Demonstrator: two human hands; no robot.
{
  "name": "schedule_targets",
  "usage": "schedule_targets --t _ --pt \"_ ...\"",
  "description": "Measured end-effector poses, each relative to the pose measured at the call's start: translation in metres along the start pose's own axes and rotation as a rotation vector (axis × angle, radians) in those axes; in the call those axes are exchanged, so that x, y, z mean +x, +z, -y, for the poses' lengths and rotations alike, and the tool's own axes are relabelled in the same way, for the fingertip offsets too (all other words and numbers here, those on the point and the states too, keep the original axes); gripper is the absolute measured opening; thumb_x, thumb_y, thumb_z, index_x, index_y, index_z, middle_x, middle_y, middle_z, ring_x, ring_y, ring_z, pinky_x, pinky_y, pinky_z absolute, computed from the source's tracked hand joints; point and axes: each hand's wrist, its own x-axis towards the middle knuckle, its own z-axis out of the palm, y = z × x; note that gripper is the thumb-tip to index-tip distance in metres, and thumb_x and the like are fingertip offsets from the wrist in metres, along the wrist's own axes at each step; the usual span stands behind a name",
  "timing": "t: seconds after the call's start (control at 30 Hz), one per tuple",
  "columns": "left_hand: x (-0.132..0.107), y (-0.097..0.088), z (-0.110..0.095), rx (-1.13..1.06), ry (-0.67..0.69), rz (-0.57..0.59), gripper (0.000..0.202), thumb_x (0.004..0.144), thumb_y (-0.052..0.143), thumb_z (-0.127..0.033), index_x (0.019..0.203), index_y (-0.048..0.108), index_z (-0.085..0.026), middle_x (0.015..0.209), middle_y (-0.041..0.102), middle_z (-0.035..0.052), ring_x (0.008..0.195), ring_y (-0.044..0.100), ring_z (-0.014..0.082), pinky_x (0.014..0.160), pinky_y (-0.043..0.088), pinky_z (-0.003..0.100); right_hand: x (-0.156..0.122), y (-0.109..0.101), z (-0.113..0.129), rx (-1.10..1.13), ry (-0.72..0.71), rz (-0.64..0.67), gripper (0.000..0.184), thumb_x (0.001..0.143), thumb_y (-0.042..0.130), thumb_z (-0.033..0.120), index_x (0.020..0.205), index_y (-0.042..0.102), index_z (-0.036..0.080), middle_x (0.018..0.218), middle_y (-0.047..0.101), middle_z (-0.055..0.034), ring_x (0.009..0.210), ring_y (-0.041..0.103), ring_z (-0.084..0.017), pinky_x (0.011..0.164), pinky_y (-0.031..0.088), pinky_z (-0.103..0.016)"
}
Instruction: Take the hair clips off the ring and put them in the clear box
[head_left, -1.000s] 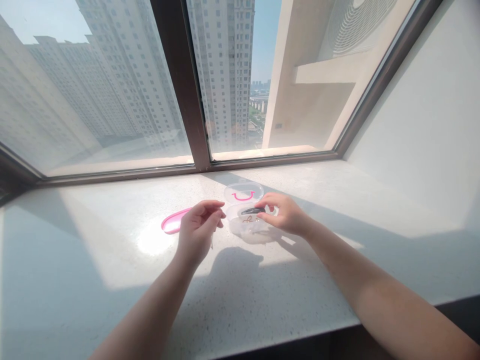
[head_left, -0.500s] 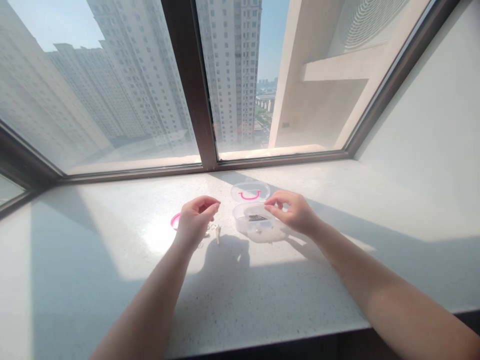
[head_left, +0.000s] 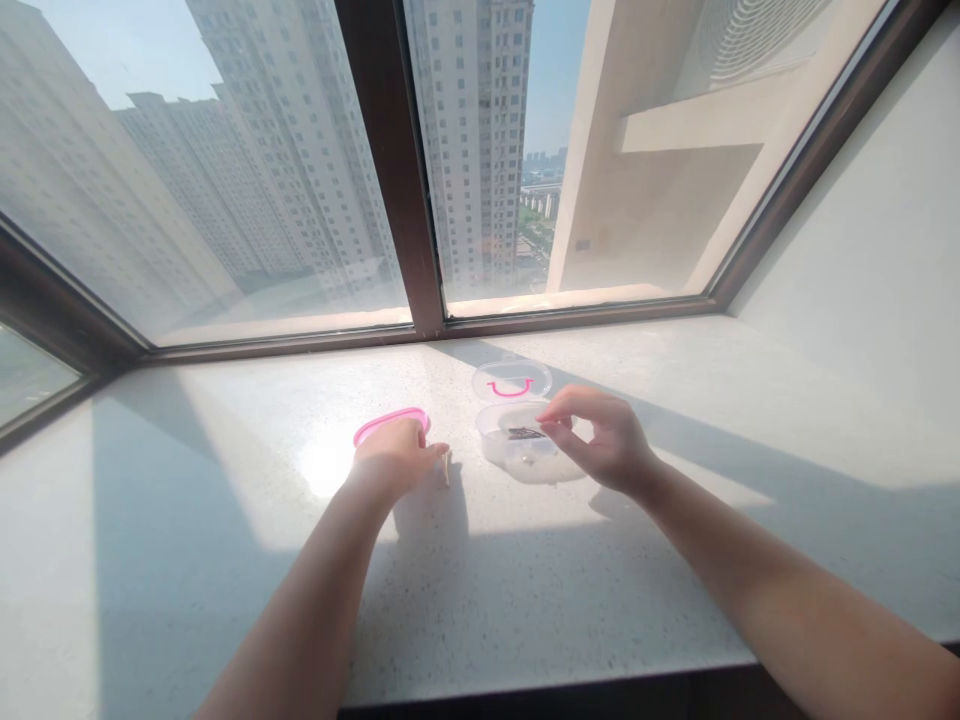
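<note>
My left hand (head_left: 397, 458) is lowered over the sill, its back towards me and its fingers mostly hidden. Its thumb tip is beside a small, pale, thin item (head_left: 448, 468). Just beyond that hand is a pink-rimmed oval piece (head_left: 390, 418), partly covered by it. A clear plastic box (head_left: 495, 450) stands to the right with several dark, thin pieces (head_left: 525, 433) inside. Its raised lid (head_left: 511, 381) carries a pink handle. My right hand (head_left: 606, 435) hovers at the box's right side, thumb and forefinger pinched together; anything between them is too small to make out.
The pale speckled sill (head_left: 555, 600) has its front edge nearest me. Behind the box runs a brown window frame (head_left: 300, 341), and a white wall (head_left: 862, 260) rises at the right. Bright sun and shadow bands cross the surface.
My left hand has come down from its raised pinch to the small items, uncovering more of the pink-rimmed piece. My right hand stays pinched near the box. The view has shifted slightly.
</note>
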Motion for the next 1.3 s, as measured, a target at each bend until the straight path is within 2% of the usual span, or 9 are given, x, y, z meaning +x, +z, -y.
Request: schedule_targets --t 0.13,0.3,0.47,0.77,0.93,1.03,1.1,1.2,1.3 --pt "0.002 0.009 -0.005 0.053 0.012 0.031 0.034 0.075 0.058 -0.053 0.072 0.059 -0.020 0.074 0.069 0.0083 0.067 0.064 0.0237 0.053 0.040 0.030 -0.001 0.001 0.003 0.010 -0.001 0.040 0.006 0.082 0.064 0.015 0.080 0.069 0.018 0.070 0.062 -0.0018 0.061 0.055 -0.014 0.061 0.046 -0.030" --pt "0.003 0.015 -0.011 0.074 0.039 0.035 0.018 0.081 0.052 -0.033 0.074 0.059 -0.018 0.080 0.069 0.0095 0.072 0.064 0.0225 0.056 0.041 0.029 0.000 0.001 0.002 0.016 0.019 0.035 0.007 0.082 0.063 0.016 0.078 0.068 0.018 0.070 0.062 -0.0024 0.062 0.055 -0.014 0.061 0.046 -0.030" --pt "0.001 0.014 -0.014 0.105 0.046 0.039 0.009 0.076 0.052 -0.023 0.076 0.060 -0.019 0.080 0.069 0.0090 0.073 0.063 0.0239 0.055 0.040 0.029 0.001 0.002 0.003 0.007 0.030 0.035 0.009 0.083 0.062 0.016 0.077 0.068 0.018 0.071 0.063 -0.0026 0.062 0.055 -0.014 0.061 0.046 -0.030" --pt "0.005 0.011 -0.002 -0.022 0.058 0.006 0.009 0.074 0.057 -0.028 0.073 0.052 -0.020 0.088 0.071 0.0058 0.070 0.064 0.0177 0.053 0.040 0.025 0.001 0.001 0.003 -0.004 0.044 0.028 0.009 0.083 0.061 0.017 0.078 0.067 0.018 0.075 0.065 -0.0040 0.068 0.059 -0.016 0.065 0.048 -0.032" --pt "-0.001 0.003 0.001 -0.279 0.087 0.024 0.008 0.075 0.055 -0.027 0.076 0.053 -0.019 0.076 0.069 0.0050 0.056 0.065 0.0159 0.049 0.044 0.024 0.001 0.001 0.001 -0.002 0.055 0.028 0.009 0.084 0.061 0.018 0.077 0.067 0.019 0.076 0.066 -0.0040 0.069 0.060 -0.016 0.066 0.048 -0.032" --pt "-0.003 -0.005 0.002 -0.373 0.109 0.017 0.008 0.074 0.056 -0.026 0.075 0.053 -0.018 0.077 0.070 0.0059 0.055 0.066 0.0157 0.049 0.046 0.024 0.000 0.001 0.000 -0.005 0.056 0.027 0.009 0.084 0.061 0.018 0.077 0.067 0.019 0.076 0.066 -0.0040 0.069 0.060 -0.017 0.067 0.049 -0.033" --pt "-0.003 -0.008 0.003 -0.386 0.114 0.000 0.009 0.072 0.058 -0.024 0.077 0.055 -0.018 0.082 0.070 0.0067 0.055 0.065 0.0149 0.049 0.046 0.023 0.000 0.001 -0.001 -0.004 0.054 0.027 0.009 0.083 0.061 0.018 0.077 0.067 0.019 0.076 0.066 -0.0040 0.069 0.060 -0.017 0.067 0.049 -0.032" --pt "-0.004 -0.011 0.007 -0.384 0.104 0.017 0.021 0.071 0.057 -0.019 0.092 0.058 -0.019 0.091 0.069 0.0075 0.054 0.065 0.0142 0.049 0.046 0.023 0.000 0.001 -0.001 -0.003 0.056 0.027 0.010 0.083 0.061 0.017 0.076 0.067 0.019 0.075 0.066 -0.0038 0.068 0.060 -0.016 0.066 0.048 -0.031" --pt "-0.005 -0.014 0.012 -0.281 0.125 0.045 0.028 0.069 0.056 -0.018 0.097 0.059 -0.020 0.087 0.068 0.0056 0.058 0.065 0.0157 0.050 0.046 0.024 0.000 0.001 0.000 0.004 0.060 0.022 0.010 0.083 0.061 0.017 0.076 0.068 0.018 0.075 0.065 -0.0038 0.068 0.059 -0.016 0.065 0.048 -0.031"
